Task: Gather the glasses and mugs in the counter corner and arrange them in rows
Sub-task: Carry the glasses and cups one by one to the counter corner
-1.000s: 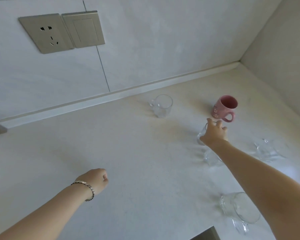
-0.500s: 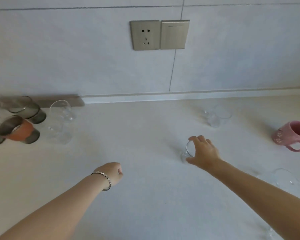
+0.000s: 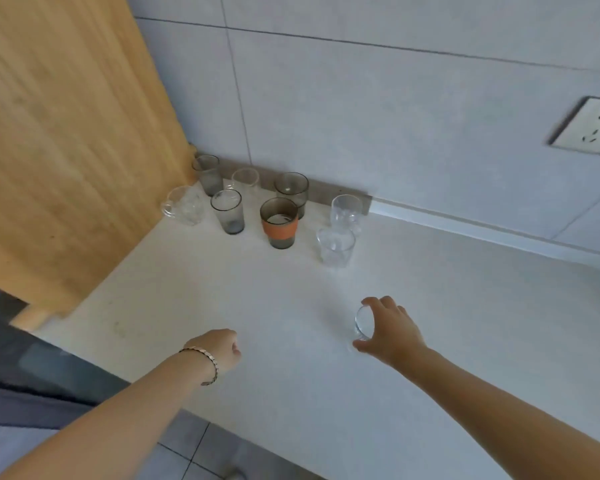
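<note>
Moved leftward along the counter (image 3: 257, 306) since the earlier frames: one clear glass (image 3: 363, 323), now well apart from the corner cluster (image 3: 227, 211), with the right hand (image 3: 394, 332) gripping its wall from the side, fingers (image 3: 387, 301) and thumb curled round it. Left hand (image 3: 220, 346): curled into a fist, holding nothing. Recommended handling: carry upright, lower gently just beside the front-row clear tumbler (image 3: 335, 245), on the side away from the wooden panel (image 3: 66, 133), in line with the orange-banded glass (image 3: 279, 223), without knocking neighbours.

The right hand (image 3: 392, 329) grips a small clear glass (image 3: 363, 323), well apart from the upright corner cluster: smoky grey tumblers (image 3: 227, 213), an orange-banded grey glass (image 3: 279, 227), clear glasses (image 3: 336, 249), a clear mug (image 3: 185, 206).
</note>
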